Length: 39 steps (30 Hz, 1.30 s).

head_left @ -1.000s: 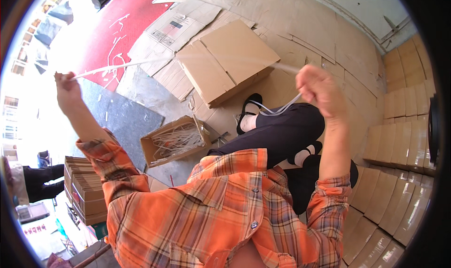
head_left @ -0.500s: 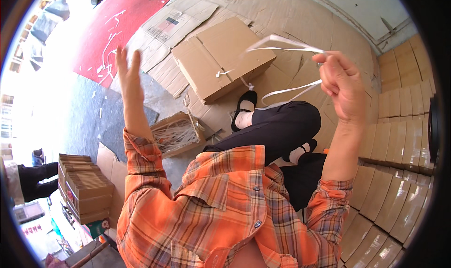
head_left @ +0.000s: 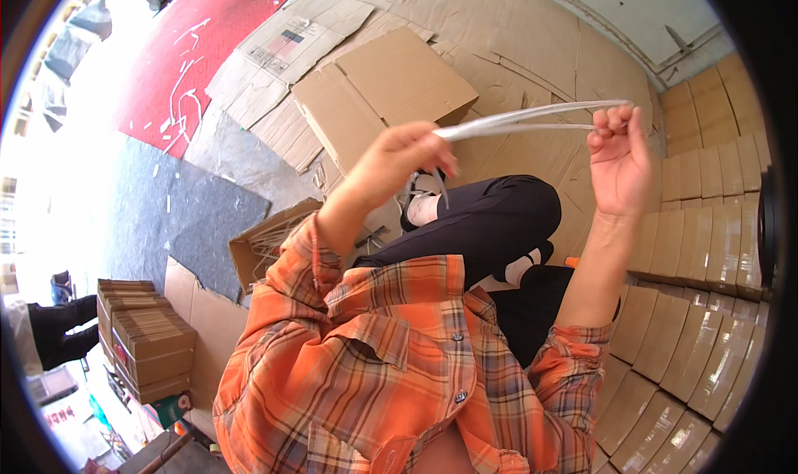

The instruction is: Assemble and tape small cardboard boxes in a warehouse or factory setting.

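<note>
A white plastic strap (head_left: 532, 118) stretches in a loop between my two hands, above the front of a closed brown carton (head_left: 416, 75) on the floor. My left hand (head_left: 399, 160) is closed round the strap's left end, with a loose tail hanging below it. At the right, my right hand (head_left: 619, 154) has its fingers curled over the other end of the loop. The strap passes in front of the carton's near right side. Left of my bent leg, an open cardboard box (head_left: 249, 258) with white straps in it is partly covered by my left forearm.
Stacked brown cartons (head_left: 690, 241) line the right side. Flattened cardboard (head_left: 291, 41) covers the floor around the closed carton. White scraps lie on a red mat (head_left: 191, 66) at the far left. A bundle of folded cartons (head_left: 150, 341) and a person's dark-clothed leg (head_left: 62, 333) are at the left.
My left hand, open and empty before, has swung right and now grips the strap. The strap, previously hanging loosely from my right hand, is drawn out between both hands.
</note>
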Each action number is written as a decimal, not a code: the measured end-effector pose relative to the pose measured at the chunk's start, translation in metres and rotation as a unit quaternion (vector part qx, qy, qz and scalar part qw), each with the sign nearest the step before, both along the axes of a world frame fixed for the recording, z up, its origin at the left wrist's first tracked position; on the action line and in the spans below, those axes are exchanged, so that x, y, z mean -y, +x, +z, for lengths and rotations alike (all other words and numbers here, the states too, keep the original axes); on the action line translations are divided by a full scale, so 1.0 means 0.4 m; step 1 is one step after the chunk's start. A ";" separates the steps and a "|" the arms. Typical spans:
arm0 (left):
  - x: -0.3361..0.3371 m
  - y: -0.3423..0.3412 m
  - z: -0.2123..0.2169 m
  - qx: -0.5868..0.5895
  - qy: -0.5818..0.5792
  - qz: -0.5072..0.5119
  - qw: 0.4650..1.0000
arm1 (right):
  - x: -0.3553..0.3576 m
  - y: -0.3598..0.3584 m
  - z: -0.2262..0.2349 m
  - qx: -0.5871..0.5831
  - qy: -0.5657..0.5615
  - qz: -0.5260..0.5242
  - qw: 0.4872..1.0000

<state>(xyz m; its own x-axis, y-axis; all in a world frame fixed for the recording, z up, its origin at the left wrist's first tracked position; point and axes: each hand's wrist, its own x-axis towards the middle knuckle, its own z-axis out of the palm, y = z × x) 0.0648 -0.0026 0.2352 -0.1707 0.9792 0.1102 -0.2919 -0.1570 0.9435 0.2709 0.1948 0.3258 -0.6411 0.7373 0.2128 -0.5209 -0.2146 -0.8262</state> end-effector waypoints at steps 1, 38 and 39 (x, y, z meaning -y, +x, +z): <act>0.015 -0.034 -0.043 0.065 0.055 0.020 0.996 | -0.010 0.005 -0.035 0.042 -0.055 -0.065 0.996; 0.494 -0.171 -0.676 -0.454 -0.402 -0.150 0.781 | 0.101 0.082 -0.220 0.309 0.050 -0.007 0.950; 0.494 -0.175 -0.670 -0.452 -0.401 -0.152 0.782 | 0.090 0.100 -0.217 0.312 0.050 -0.008 0.949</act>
<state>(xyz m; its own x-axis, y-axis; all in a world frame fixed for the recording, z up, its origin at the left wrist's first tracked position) -0.0053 -0.2002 -0.0327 -0.1243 0.7754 -0.6191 0.6427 0.5383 0.5452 0.3109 0.1590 0.2391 -0.6544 0.7439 -0.1351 0.0737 -0.1151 -0.9906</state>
